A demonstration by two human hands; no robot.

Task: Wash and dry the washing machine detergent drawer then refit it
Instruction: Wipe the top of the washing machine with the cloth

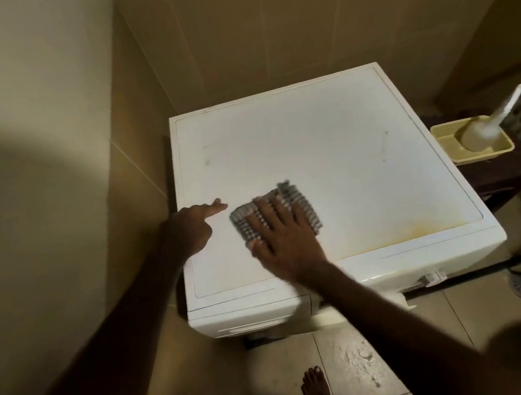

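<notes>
The head camera looks steeply down from close above onto the washing machine (pixel 315 159) top and floor.

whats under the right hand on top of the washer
A grey ribbed cloth lies flat under the right hand, whose spread fingers press it onto the white washing machine top. The surface beneath the cloth is covered, so its state cannot be seen.
</notes>
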